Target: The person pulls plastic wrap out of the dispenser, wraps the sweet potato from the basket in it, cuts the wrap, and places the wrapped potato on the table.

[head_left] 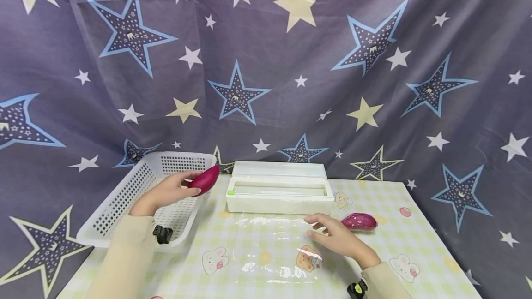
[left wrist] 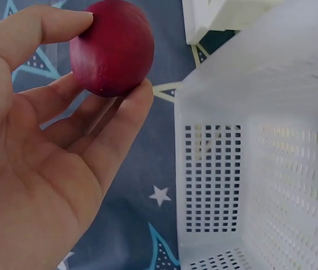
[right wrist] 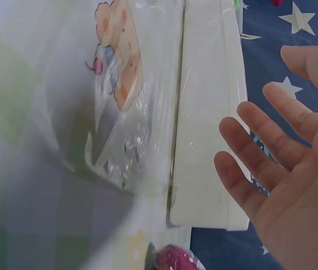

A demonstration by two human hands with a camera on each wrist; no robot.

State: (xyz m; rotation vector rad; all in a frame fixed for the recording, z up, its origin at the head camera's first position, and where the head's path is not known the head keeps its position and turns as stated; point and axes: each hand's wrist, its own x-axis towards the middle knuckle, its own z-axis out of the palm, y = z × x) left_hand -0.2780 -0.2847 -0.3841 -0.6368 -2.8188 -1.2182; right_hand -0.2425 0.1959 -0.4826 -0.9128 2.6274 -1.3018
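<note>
In the head view my left hand [head_left: 172, 193] pinches a purple-red sweet potato [head_left: 205, 181] over the right rim of a white plastic basket [head_left: 195, 218]. The left wrist view shows the thumb on one side of the sweet potato [left wrist: 114, 50] and fingers beneath it. My right hand [head_left: 336, 236] hovers with spread, relaxed fingers and holds nothing. It is over a sheet of clear cling film [head_left: 266, 248] drawn out in front of a white cling film box [head_left: 278, 204], whose lid stands up. A film-wrapped sweet potato [head_left: 359, 222] lies just beyond that hand.
A checked tablecloth [head_left: 415, 239] with cartoon prints covers the table. Behind it hangs a dark curtain [head_left: 266, 50] with stars. The basket stands at the table's left edge, and the film box sits at the back.
</note>
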